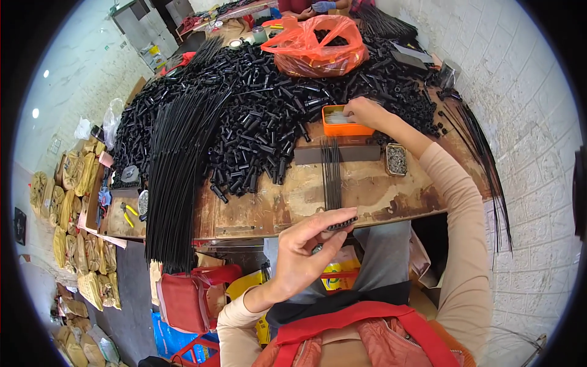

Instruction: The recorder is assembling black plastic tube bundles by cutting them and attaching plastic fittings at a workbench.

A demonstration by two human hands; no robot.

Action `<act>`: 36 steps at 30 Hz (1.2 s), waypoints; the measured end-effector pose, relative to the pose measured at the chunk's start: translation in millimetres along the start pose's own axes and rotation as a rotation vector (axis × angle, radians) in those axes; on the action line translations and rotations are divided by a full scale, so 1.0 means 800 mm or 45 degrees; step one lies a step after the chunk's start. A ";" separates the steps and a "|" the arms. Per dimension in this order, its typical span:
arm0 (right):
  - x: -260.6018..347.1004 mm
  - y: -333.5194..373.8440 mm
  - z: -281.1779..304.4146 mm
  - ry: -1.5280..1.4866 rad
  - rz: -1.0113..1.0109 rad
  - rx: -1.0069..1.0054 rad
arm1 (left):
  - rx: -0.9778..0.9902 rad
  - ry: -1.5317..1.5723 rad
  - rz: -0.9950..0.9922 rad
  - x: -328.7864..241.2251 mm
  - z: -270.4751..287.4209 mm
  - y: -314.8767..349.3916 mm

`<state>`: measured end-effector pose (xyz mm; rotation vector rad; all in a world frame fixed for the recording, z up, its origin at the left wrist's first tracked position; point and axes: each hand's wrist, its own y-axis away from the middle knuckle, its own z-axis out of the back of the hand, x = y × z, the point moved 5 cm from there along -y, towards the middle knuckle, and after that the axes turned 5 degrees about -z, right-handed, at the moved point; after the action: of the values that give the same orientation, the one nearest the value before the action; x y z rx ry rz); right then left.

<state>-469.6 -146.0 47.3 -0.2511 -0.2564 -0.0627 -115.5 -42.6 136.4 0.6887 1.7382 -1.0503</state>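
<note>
My left hand (309, 249) is closed around the near end of a bundle of thin black rods (331, 177), just off the table's front edge. The rods' dark ends form a tight row between thumb and fingers, and their far part leans over a dark grey block (361, 153). A small metallic piece shows in the palm, too small to name. My right hand (367, 114) reaches into an orange box (348, 129) holding pale, thin pieces. Its fingers are drawn together at the contents, and whatever they grip is hidden.
Black tubular parts (257, 116) are heaped across the wooden table (257, 214). A long sheaf of black rods (174, 177) overhangs the left front edge. A tin of small metal bits (396, 160) stands right of the block. Yellow-handled pliers (129, 214) lie left; a red plastic bag (318, 55) sits behind.
</note>
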 end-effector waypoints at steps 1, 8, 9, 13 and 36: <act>-0.001 -0.005 -0.002 0.001 0.014 0.001 | -0.003 -0.010 -0.026 -0.003 0.001 0.001; 0.021 0.011 0.036 0.058 -0.089 -0.192 | 0.005 0.054 -0.005 -0.014 -0.006 -0.002; 0.043 0.018 0.056 0.069 -0.011 -0.301 | -0.002 0.048 -0.007 -0.014 -0.004 -0.003; 0.172 0.093 0.137 -0.156 0.090 -0.369 | -0.060 0.080 0.069 -0.019 -0.003 -0.008; 0.340 0.261 0.175 0.274 0.207 -0.359 | -0.173 0.056 0.143 -0.016 0.015 -0.014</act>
<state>-221.2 83.5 199.4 -0.5413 -0.0115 0.0356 -114.3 -58.3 150.1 0.7186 1.7693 -0.8382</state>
